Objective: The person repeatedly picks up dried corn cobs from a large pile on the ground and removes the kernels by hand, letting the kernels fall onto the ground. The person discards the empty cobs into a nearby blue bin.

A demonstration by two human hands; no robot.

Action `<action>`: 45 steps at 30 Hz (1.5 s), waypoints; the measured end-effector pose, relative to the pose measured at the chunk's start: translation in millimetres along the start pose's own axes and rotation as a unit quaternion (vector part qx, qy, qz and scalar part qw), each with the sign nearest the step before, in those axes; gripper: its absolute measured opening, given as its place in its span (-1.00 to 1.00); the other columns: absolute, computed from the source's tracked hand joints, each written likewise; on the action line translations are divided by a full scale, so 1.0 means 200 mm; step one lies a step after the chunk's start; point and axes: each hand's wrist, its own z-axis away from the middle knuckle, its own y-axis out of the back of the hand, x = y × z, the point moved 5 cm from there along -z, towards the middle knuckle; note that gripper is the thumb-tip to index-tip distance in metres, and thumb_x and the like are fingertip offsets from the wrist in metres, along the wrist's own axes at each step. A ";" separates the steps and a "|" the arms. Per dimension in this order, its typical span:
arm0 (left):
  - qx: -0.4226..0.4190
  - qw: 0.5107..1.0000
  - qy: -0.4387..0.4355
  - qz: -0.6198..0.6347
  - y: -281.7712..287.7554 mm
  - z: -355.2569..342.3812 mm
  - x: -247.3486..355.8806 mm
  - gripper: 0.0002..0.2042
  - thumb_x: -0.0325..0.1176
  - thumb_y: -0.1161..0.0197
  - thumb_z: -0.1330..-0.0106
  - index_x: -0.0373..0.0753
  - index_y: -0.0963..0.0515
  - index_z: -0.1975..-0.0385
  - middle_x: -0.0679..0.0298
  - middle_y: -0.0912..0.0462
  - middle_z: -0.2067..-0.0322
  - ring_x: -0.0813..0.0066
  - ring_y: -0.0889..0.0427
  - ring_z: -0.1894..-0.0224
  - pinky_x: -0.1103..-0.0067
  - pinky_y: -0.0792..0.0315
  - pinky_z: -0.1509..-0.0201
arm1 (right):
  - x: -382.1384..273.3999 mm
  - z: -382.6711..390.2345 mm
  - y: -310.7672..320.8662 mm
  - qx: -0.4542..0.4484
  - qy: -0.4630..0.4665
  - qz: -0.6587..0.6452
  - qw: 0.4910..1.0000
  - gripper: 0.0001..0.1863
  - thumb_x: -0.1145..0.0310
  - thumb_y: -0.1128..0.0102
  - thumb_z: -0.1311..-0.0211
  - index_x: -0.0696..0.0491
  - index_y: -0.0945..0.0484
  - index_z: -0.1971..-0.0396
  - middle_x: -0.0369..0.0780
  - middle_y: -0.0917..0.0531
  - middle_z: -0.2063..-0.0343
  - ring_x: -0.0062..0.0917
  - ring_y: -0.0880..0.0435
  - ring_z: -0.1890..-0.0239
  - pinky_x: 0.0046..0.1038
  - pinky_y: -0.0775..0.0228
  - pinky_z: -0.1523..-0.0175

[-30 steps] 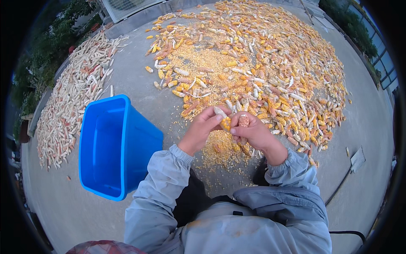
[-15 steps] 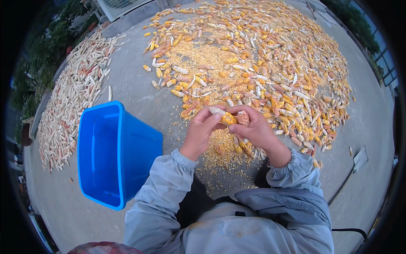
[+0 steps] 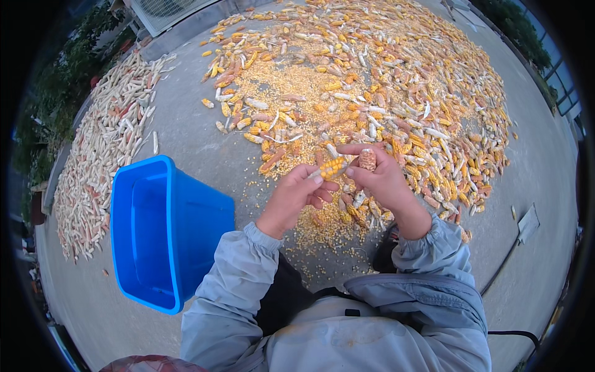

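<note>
My left hand (image 3: 300, 193) pinches one end of a corn cob (image 3: 331, 167) that carries yellow kernels. Close by on its right, my right hand (image 3: 379, 180) is closed around a reddish bare cob (image 3: 367, 159), whose end shows between thumb and fingers. The right index finger stretches over the far end of the yellow cob, and the thumb is next to it; whether they touch is hard to see. Beneath both hands lie loose kernels (image 3: 322, 229) and more cobs of the large corn pile (image 3: 434, 118).
To my left a blue plastic tub (image 3: 201, 214) stands tipped on its side. A heap of pale stripped cobs (image 3: 111, 142) lies beyond it. On the right, a flat-bladed long-handled tool (image 3: 528, 224) rests on the concrete floor (image 3: 198, 124). A white slatted unit (image 3: 162, 11) is at the far left.
The yellow cob has turned and now tilts up to the right. My left fingers have loosened and spread below it. The right index finger has straightened out; the view has shifted slightly.
</note>
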 end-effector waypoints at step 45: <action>0.181 0.719 -0.187 -0.645 -0.11 0.04 0.01 -0.53 -0.32 -0.14 -0.18 -0.30 -0.30 -0.11 0.04 -0.53 0.54 0.10 -0.53 0.48 0.26 -0.37 0.43 | 0.19 -0.08 -0.15 -0.020 -0.095 0.014 0.995 -0.48 0.65 0.09 -0.01 0.05 -0.38 -0.06 -0.26 -0.58 0.56 -0.69 -0.54 0.57 -0.65 -0.34 0.51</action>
